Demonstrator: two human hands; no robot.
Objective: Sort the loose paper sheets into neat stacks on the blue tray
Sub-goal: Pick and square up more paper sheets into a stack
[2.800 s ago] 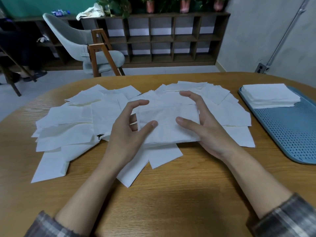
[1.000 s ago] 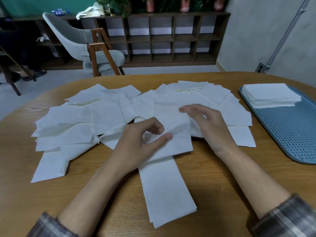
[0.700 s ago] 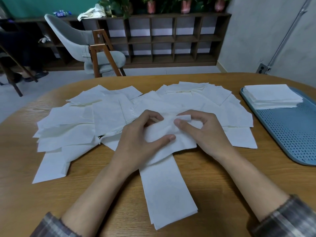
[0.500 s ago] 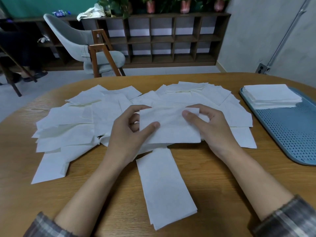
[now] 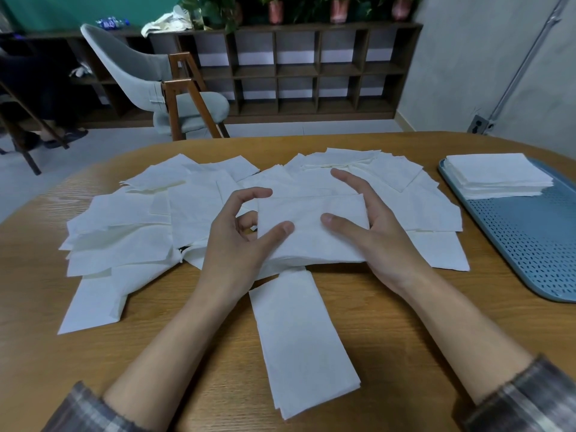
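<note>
Both left hand (image 5: 230, 244) and right hand (image 5: 383, 238) pinch the bundle (image 5: 311, 241) (forefingers now lifted).

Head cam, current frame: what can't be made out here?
Head view: the blue tray runs off the right edge; its far side is unseen.
Head view: sheet counts in the held bundle and the tray stack are too fine to tell.
Head view: the left hand, right hand and held bundle hide loose sheets beneath.
Head view: shelf bottle label is too small.
</note>
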